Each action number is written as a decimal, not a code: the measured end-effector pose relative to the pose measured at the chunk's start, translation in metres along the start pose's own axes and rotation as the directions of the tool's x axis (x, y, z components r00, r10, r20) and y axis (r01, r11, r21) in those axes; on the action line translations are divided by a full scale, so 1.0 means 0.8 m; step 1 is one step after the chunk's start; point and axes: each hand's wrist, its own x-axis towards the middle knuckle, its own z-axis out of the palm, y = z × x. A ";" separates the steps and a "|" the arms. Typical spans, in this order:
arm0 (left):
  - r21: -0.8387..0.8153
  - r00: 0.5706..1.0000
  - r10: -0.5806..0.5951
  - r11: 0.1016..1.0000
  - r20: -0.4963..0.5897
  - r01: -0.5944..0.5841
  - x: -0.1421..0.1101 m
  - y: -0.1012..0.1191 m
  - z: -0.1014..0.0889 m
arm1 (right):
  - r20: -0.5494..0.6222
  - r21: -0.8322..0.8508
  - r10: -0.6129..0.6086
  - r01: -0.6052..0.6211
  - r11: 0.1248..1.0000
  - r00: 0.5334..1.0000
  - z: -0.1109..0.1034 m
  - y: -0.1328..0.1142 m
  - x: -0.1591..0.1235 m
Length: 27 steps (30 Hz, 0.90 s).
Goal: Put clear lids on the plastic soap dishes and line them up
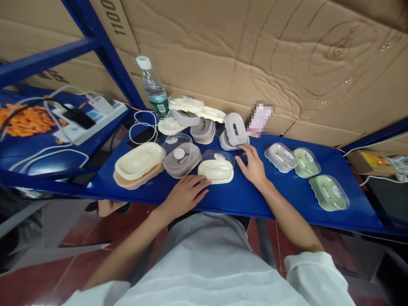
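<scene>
Left hand (pixel 185 192), loosely spread, at near edge of cream box (pixel 216 171), perhaps steadying it; right hand (pixel 253 166), fingers parted, empty, by grey tray (pixel 242 131).

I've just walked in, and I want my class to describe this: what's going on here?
A person is handling small plastic dishes at a blue table. The left hand is at the near edge of a cream dish; the right hand is beside stacked grey dishes. Neither grips anything. Rightward sit two green dishes and a grey one, all with clear covers.
</scene>
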 end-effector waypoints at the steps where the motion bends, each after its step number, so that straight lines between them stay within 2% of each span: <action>1: -0.012 1.000 -0.004 1.000 -0.002 0.004 -0.003 0.000 0.000 | -0.018 -0.037 -0.013 0.013 0.999 1.000 -0.003 0.001 0.003; 5: -0.007 1.000 -0.012 1.000 -0.002 0.012 -0.003 0.000 -0.001 | -0.088 -0.171 -0.065 0.050 0.984 0.994 -0.013 0.002 0.025; 8: 0.040 1.000 0.025 0.999 0.009 -0.025 0.011 0.002 -0.002 | -0.086 -0.213 -0.073 0.053 0.976 0.994 -0.011 -0.001 0.052; 13: 0.097 0.998 -0.002 0.995 0.065 -0.004 0.039 0.009 0.004 | -0.002 -0.168 0.032 -0.032 0.985 0.999 0.007 0.006 0.089; 16: 0.093 0.996 -0.010 0.996 0.083 0.002 0.044 0.008 0.005 | -0.027 -0.107 -0.023 0.020 0.994 0.999 -0.001 0.008 0.084; 19: 0.053 0.997 0.005 0.999 0.075 -0.009 0.033 0.008 0.003 | -0.051 -0.032 -0.122 0.120 0.992 0.991 -0.026 -0.004 0.046; 22: -0.025 0.999 0.000 1.000 0.035 0.001 0.009 0.013 -0.001 | -0.032 0.084 -0.124 0.126 0.988 0.992 -0.050 -0.031 -0.023; 24: -0.078 1.000 -0.013 0.997 0.001 0.013 -0.008 0.019 -0.003 | -0.020 0.178 -0.111 0.112 0.978 0.994 -0.057 -0.053 -0.075; 27: -0.128 0.996 -0.046 0.991 -0.082 0.035 -0.033 0.026 -0.003 | 0.015 0.289 -0.145 0.134 0.948 0.989 -0.051 -0.078 -0.137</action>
